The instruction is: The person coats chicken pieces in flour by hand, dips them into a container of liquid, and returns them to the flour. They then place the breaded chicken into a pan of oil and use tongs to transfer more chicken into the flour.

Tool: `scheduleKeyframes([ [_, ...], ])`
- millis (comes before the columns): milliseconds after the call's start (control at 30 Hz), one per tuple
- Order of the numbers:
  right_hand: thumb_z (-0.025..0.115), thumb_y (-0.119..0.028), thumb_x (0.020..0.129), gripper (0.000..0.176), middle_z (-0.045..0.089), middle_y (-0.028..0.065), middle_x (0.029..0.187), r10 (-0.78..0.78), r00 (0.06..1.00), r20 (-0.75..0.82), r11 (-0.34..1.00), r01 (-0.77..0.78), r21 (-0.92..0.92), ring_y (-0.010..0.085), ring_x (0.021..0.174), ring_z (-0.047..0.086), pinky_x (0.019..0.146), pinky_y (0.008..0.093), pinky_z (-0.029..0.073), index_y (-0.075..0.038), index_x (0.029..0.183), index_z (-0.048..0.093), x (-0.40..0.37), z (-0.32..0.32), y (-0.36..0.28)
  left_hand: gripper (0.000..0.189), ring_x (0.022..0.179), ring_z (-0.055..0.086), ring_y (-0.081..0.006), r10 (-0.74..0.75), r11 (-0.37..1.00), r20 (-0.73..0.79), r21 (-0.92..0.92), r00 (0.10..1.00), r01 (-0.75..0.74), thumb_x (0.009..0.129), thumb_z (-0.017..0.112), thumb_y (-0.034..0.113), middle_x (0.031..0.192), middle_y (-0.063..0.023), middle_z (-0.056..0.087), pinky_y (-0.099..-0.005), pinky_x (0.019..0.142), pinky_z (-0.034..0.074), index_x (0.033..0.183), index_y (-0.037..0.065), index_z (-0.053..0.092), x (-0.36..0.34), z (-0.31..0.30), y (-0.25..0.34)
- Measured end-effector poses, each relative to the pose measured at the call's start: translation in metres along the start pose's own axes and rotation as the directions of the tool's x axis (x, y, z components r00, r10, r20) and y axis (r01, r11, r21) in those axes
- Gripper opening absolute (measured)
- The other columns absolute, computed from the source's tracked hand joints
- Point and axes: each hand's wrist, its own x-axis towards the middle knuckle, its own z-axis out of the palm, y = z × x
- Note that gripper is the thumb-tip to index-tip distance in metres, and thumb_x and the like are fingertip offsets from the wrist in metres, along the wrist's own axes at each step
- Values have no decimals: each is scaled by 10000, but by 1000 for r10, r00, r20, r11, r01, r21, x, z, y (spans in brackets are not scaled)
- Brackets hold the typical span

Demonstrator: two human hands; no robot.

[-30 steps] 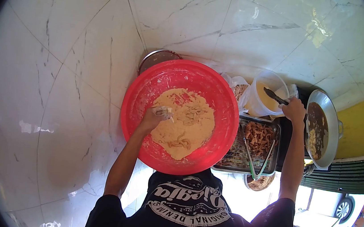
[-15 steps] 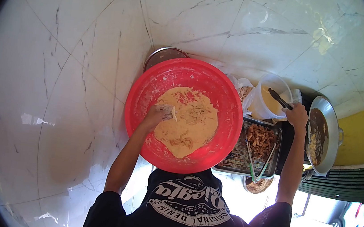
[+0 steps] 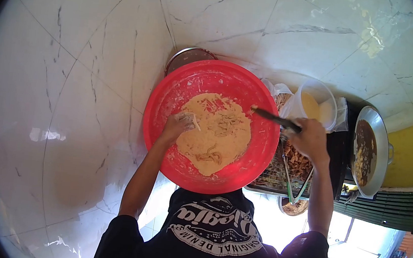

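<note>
My left hand [image 3: 179, 125], dusted with flour, is inside the red basin [image 3: 156, 146]. Its fingers are closed, and a thin pale floured strip [image 3: 196, 122] sticks out of them. Pale yellow flour [image 3: 205, 139] covers the basin's middle, with several coated strips [image 3: 210, 156] lying in it. My right hand [image 3: 309, 138] is closed around a slim black utensil [image 3: 276, 118], possibly tongs. The utensil's far end reaches over the basin's right rim, and a small light-coloured bit shows at its tip. Below this hand are brown fried pieces [image 3: 298, 161] on a rack tray.
A clear tub [image 3: 322, 94] of yellow liquid stands behind my right hand. Further right, a large metal pan [image 3: 380, 144] holds dark oil with pieces frying. Green-tipped metal tongs [image 3: 289, 185] lie across the rack tray [image 3: 268, 179]. A marbled tile wall [image 3: 229, 19] borders the back.
My right hand has moved left and towards me from the tub, swinging the black utensil out over the basin's right rim. My left hand has stayed almost in place.
</note>
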Motion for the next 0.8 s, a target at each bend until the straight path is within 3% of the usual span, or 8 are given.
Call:
scheduleKeyframes([
  [133,649,-243,682,192,619,124,658,-150,945,290,984,172,-52,309,673,630,639,422,495,-138,841,676,-11,57,-30,237,933,623,-184,22,1000,10,-10,1000,-22,905,498,56,1036,-137,628,-273,824,509,1110,-54,545,3,-5,-7],
  [267,660,-253,680,230,632,125,688,-226,904,363,960,270,-74,301,716,640,658,420,499,-122,869,673,-17,88,-40,225,911,616,-162,33,999,-1,12,999,-33,905,498,54,1019,-107,628,-266,812,504,1102,-35,558,0,-3,-3],
  [467,682,-270,662,271,640,142,736,-182,921,345,982,189,14,322,761,641,677,427,498,-110,881,675,-10,81,-40,194,856,591,-115,137,987,-23,91,990,-134,893,515,42,948,-45,620,-249,783,496,1060,-15,595,-1,-5,-6],
  [533,727,-300,648,415,648,140,771,-204,887,415,972,233,-20,307,780,639,688,414,494,-154,1032,670,-10,78,-41,185,865,595,-117,186,972,-34,152,982,-178,881,527,24,948,-43,622,-253,775,503,1045,-21,601,-2,-5,-4],
  [667,726,-297,638,421,647,137,761,-146,863,485,958,245,-148,301,779,642,688,410,495,-149,1028,671,-13,90,-45,180,838,602,-120,197,973,-60,130,979,-188,880,525,11,944,-51,622,-253,756,509,1038,-33,599,-7,-6,1],
  [733,643,-184,607,197,642,143,724,-190,907,376,964,245,-104,317,731,644,662,416,501,-72,769,655,-14,89,-44,166,808,613,-127,179,979,-53,108,983,-172,887,521,12,924,-62,622,-254,739,517,1026,-40,594,-9,-8,3],
  [800,640,-181,598,196,641,145,718,-190,911,365,963,245,-111,318,730,644,660,416,502,-68,758,655,-11,83,-48,158,803,618,-132,185,979,-57,100,981,-179,891,520,18,914,-67,622,-255,736,520,1018,-42,592,-11,-10,4],
])
